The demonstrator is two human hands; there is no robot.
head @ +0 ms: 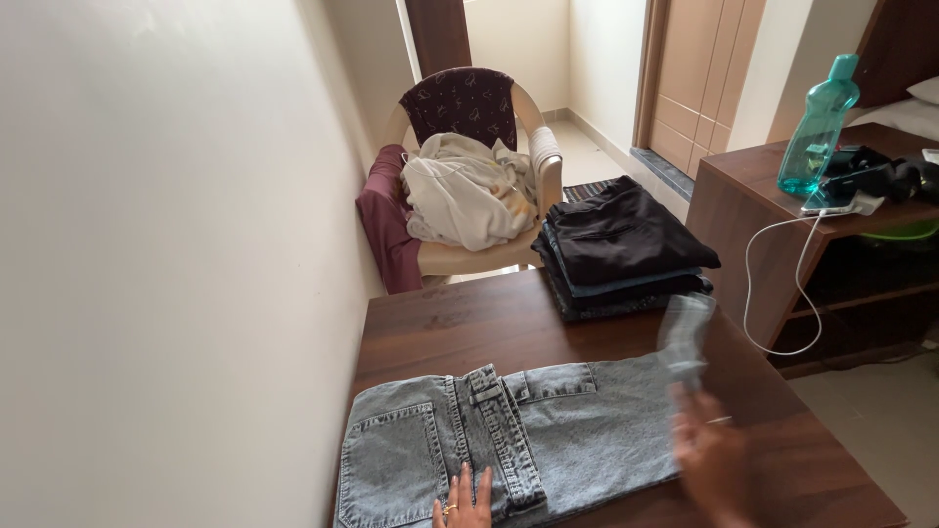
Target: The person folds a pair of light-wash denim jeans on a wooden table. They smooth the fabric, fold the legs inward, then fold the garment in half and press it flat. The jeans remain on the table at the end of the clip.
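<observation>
Denim jeans (548, 430) mid-fold: our left hand (463, 501) presses flat, fingers apart; right hand (706, 452) blurred, its grip unreadable, apparently lifting the leg.

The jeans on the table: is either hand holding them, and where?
The right hand, blurred, lifts the jeans by the leg end. The left hand only presses flat near the waistband.

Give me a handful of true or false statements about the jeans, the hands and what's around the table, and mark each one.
1. The left hand rests flat on the grey jeans. True.
2. The right hand lifts a jeans leg end. True.
3. The stack of folded clothes is on the chair. False: it sits on the table.
4. The teal bottle lies on its side. False: it stands upright.
</observation>
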